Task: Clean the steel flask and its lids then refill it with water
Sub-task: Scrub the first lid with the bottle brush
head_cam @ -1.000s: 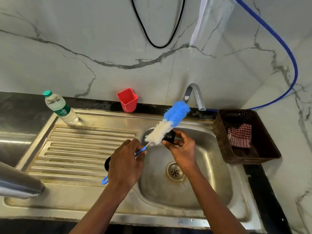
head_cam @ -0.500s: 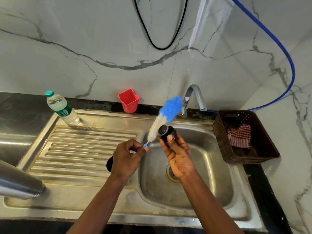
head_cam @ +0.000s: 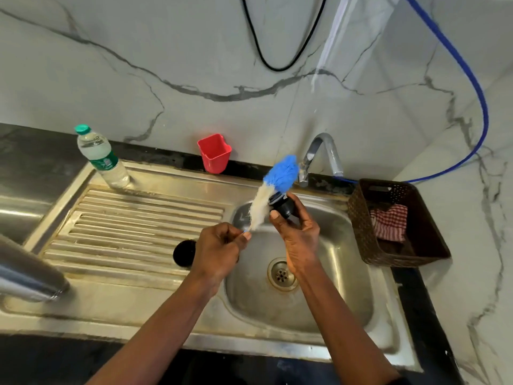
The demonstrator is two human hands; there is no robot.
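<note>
1. You are holding the small black lid (head_cam: 284, 207) in your right hand (head_cam: 298, 237), with fingers and thumb curled round its sides. It is sitting above the basin of the sink (head_cam: 347, 273), just in front of the tap (head_cam: 323, 151).
2. Your left hand (head_cam: 219, 247) is pinching the handle of the bottle brush (head_cam: 263, 201) close to where the bristles begin; the rest of the handle is hidden in your fist. The brush is pointing up and away from you, and its white bristles are lying against the lid's left side.
3. You appear to be scrubbing this lid. That close grip on the handle is probably giving you good control, so work in short strokes rather than long sweeps.
4. Be turning the lid with your right fingers as you scrub, so that the whole rim and any threads are meeting the bristles.
5. Your thumb is covering part of the lid, so shift it now and then or that patch is likely going unwashed.
6. Be working low over the basin, since a wet lid is likely slippery and a drop there is harmless.
7. No water is visibly running, so a rinse is probably coming next.
8. The second lid (head_cam: 183, 252) is resting on the drainboard (head_cam: 133, 218) just beside your left hand, and the steel flask (head_cam: 25, 276) is lying on its side at the sink's near left edge, well apart.
</note>
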